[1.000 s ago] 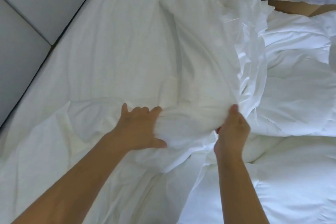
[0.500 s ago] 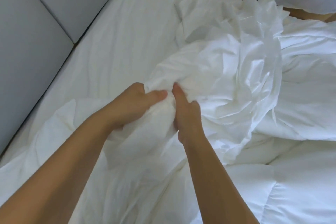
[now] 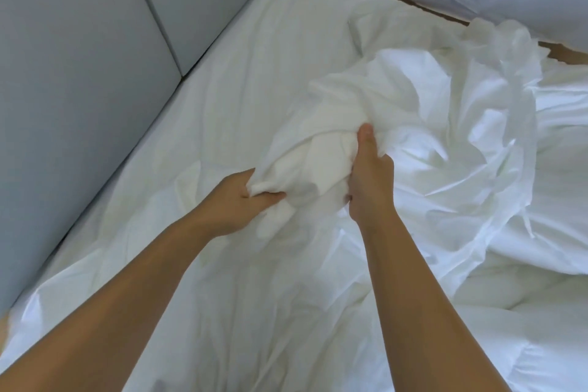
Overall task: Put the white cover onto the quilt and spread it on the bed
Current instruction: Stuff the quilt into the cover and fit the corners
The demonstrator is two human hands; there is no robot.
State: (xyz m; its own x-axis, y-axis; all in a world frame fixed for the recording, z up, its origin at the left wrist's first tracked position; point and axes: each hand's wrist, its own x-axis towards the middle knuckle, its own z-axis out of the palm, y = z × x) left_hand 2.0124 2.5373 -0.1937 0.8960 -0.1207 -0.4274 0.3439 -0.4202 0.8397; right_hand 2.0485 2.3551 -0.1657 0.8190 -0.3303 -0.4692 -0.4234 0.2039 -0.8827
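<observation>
Bed (image 3: 254, 73) — one white cover (image 3: 445, 143), bunched | two hands: left hand (image 3: 235, 204), right hand (image 3: 370, 181) — both clutching it

Left hand (image 3: 234, 200): fingers curled, thumb pinching a bunch of cover (image 3: 305, 169). Right hand (image 3: 370, 183): set on edge, thumb uppermost, gripping the same bunch. Forearms: bare, stretched forward, converging; hands near each other.

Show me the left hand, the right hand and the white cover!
left hand (image 3: 235, 200), head view, back of the hand.
right hand (image 3: 370, 181), head view, back of the hand.
white cover (image 3: 318, 165), head view, bunched part between the hands.
</observation>
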